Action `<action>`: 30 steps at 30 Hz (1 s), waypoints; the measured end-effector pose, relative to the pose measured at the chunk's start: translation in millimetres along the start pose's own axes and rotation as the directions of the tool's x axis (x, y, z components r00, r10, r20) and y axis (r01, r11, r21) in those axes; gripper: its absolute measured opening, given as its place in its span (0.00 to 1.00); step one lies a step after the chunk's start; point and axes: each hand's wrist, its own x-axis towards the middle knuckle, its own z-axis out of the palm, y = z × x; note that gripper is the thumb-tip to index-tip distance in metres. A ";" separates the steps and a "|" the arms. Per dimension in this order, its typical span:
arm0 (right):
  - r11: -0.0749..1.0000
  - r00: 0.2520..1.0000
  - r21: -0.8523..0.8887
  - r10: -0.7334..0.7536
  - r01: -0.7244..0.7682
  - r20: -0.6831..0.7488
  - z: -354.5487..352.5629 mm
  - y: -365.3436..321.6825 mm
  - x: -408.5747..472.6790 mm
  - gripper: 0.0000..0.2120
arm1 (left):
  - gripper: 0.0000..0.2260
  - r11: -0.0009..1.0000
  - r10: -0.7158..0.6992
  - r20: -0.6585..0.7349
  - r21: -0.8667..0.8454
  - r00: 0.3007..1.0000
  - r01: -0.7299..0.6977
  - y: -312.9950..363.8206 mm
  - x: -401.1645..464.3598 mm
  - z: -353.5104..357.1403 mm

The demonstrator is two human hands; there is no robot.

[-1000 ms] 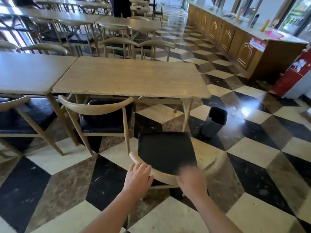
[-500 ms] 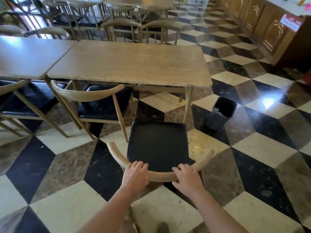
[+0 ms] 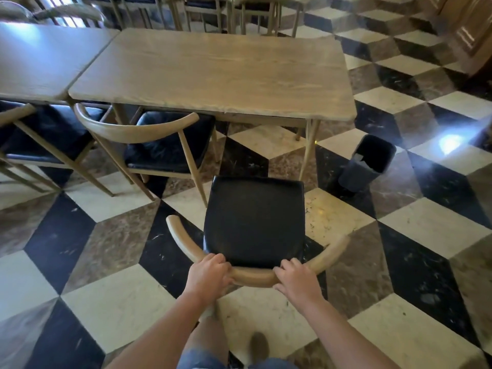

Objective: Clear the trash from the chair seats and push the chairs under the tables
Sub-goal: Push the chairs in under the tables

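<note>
A wooden chair with a bare black seat stands on the floor in front of me, facing a light wooden table. My left hand and my right hand both grip its curved wooden backrest, one at each side of the middle. The seat's front edge sits just short of the table's near edge, toward the table's right half. No trash shows on this seat.
A second chair with a black cushion is tucked partly under the table's left half. A dark waste bin stands on the checkered floor right of the table. Another table adjoins on the left; more chairs stand behind.
The chair has slid forward toward the table with both hands on its backrest, and my view has tilted further down and come closer to the table.
</note>
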 end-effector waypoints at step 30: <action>0.987 0.989 0.062 0.147 -0.145 -0.028 -121.8 93.2 283.0 0.17 | 0.16 0.997 0.077 0.014 0.008 0.997 -0.077 -89.4 306.7 -115.5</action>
